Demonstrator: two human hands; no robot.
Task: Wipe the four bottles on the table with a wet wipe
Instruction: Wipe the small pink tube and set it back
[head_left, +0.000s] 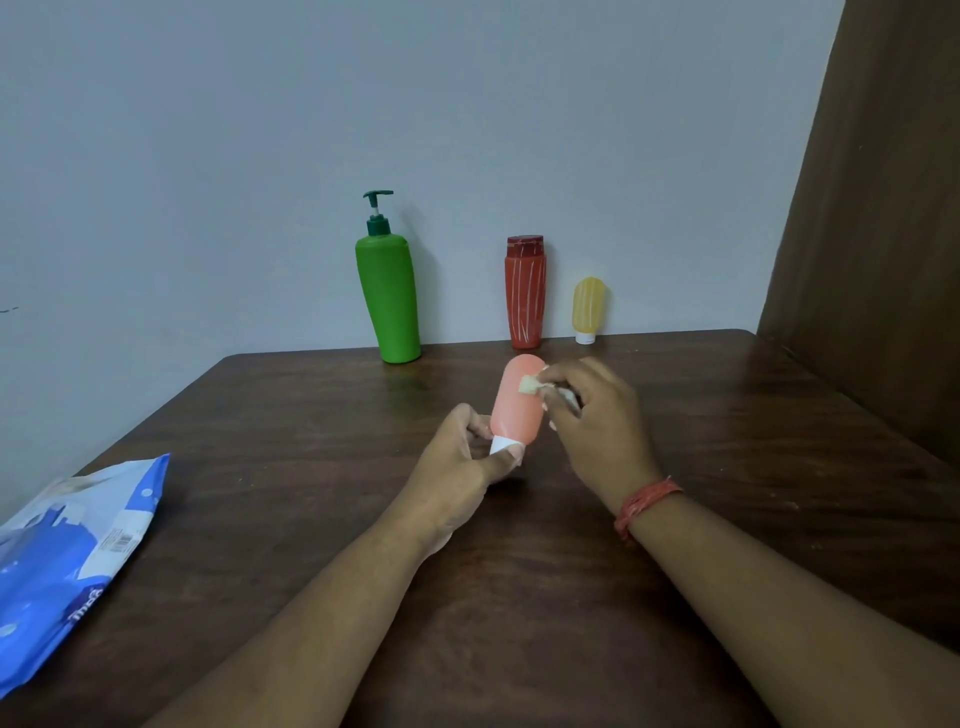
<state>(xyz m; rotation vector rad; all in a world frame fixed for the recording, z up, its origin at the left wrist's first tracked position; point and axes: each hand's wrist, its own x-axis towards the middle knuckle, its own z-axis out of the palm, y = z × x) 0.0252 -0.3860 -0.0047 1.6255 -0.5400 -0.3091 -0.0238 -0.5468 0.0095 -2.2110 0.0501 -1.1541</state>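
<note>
1. At the lower left of the frame we see a blue and white wipes pack (67, 561) lying flat on the dark wooden table (311, 415), partly cut off by the picture's edge.
2. Further right, at the table's far edge near the grey wall, stands a green pump bottle (389, 301), upright, its dark green pump head at the top.
3. At the middle of the frame our left hand (462, 457) grips the white cap end of a pink bottle (514, 400), thumb and fingers curled round it. The bottle is tilted away from us, cap end towards us and rounded end pointing to the back of the table.
4. Against the upper right side of that pink bottle our right hand (597, 421) pinches a small bunched wet wipe (530, 384), pressing it onto the plastic. The fingers are curled over the wipe. A red thread band (644, 504) circles the right wrist.
5. Behind the hands, right of centre, a red bottle (525, 296) with a dark red cap stands upright at the table's back edge.
6. Just beside it to the right stands a small yellow bottle (588, 309), resting on its white cap.
7. At the far right edge rises a brown wooden panel (872, 208).
</note>
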